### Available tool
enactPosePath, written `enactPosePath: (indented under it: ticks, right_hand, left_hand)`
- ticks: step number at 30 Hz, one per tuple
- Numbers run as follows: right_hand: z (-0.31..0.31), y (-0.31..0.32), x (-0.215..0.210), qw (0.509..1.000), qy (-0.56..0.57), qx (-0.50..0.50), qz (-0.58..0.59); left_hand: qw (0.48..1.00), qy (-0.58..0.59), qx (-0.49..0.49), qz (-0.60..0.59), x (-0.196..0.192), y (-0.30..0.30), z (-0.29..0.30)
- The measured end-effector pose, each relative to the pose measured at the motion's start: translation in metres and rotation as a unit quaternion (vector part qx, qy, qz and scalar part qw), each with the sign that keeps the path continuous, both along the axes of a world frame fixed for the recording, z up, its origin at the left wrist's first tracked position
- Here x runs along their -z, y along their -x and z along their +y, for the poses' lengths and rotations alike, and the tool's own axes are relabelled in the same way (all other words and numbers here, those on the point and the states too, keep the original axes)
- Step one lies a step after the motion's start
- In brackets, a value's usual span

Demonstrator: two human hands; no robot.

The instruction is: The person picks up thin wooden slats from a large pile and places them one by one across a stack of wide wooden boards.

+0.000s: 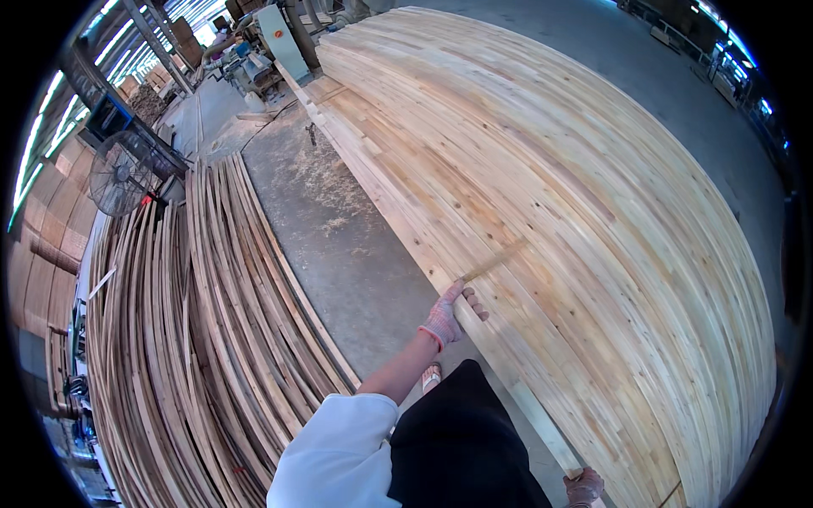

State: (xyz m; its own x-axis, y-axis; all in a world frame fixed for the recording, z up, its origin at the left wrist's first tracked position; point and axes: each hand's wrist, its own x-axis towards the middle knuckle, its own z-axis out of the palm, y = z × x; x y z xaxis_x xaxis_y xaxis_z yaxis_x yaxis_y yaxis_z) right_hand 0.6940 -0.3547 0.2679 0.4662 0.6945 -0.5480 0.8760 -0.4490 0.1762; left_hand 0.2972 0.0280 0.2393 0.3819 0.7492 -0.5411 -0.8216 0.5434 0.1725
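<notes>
My left hand [446,320], in a pale knitted glove with a red cuff, grips a long light wood strip [539,419] along the near edge of the stacked boards. Its bare fingertips curl over the top of the wood. Low in the picture, my right hand [584,488] closes on the near end of that strip, also gloved and partly cut off. Beside both hands lies a broad stack of pale long wooden boards [593,254], with knots and joint lines. A thin brownish streak [495,261] runs from my left fingertips across the boards; I cannot tell what it is.
To the left, long rough wood strips [229,288] lie in a big pile. Sawdust [330,190] is scattered on the grey floor [339,262]. A round fan [123,173] stands behind the pile. Machinery with a pale green cabinet [282,44] is beyond the stack's far end.
</notes>
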Motion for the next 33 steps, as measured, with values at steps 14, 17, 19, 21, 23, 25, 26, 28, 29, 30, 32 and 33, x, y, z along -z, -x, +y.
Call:
enactPosePath:
  ticks: [14,17,19,21,23,25,26,28,29,30,32,33]
  right_hand:
    - [-0.032,-0.008,-0.006,0.916,-0.255,-0.136,-0.279]
    - [-0.011,0.005,-0.027,0.952,-0.143,-0.065,-0.262]
    - [-0.007,0.002,-0.024,0.949,-0.184,-0.064,-0.249]
    - [-0.014,-0.003,-0.013,0.964,-0.168,-0.035,-0.203]
    - [-0.024,-0.009,0.015,0.973,-0.174,0.008,-0.149]
    - [-0.006,-0.014,0.061,0.975,-0.207,0.035,-0.066]
    - [0.02,0.009,0.054,0.976,-0.199,0.094,0.009]
    - [0.056,0.055,0.032,0.969,-0.215,0.108,0.052]
    - [0.071,0.072,0.026,0.97,-0.235,0.044,0.038]
    - [0.088,0.089,0.022,0.971,-0.234,0.034,0.046]
    - [0.121,0.118,0.021,0.964,-0.254,0.022,0.08]
    - [0.137,0.133,0.021,0.955,-0.276,0.016,0.11]
  left_hand:
    - [0.984,-0.109,0.029,-0.14,0.022,-0.018,0.006]
    - [0.987,-0.11,0.012,-0.115,-0.002,-0.022,0.009]
    - [0.988,-0.127,0.0,-0.084,-0.015,-0.021,0.007]
    - [0.993,-0.087,0.002,-0.078,-0.014,-0.015,0.01]
    - [0.993,-0.079,-0.004,-0.092,-0.004,-0.005,0.017]
    - [0.987,-0.108,-0.051,-0.108,0.02,0.037,0.026]
    - [0.991,-0.084,-0.079,-0.064,0.025,0.053,0.035]
    - [0.992,-0.035,-0.122,0.014,0.028,0.069,0.057]
    - [0.994,-0.027,-0.105,0.024,0.027,0.075,0.056]
    - [0.995,-0.018,-0.087,0.034,0.023,0.076,0.053]
    - [0.999,0.002,-0.009,0.035,0.008,0.065,0.035]
    - [0.999,0.011,0.044,0.027,0.002,0.055,0.013]
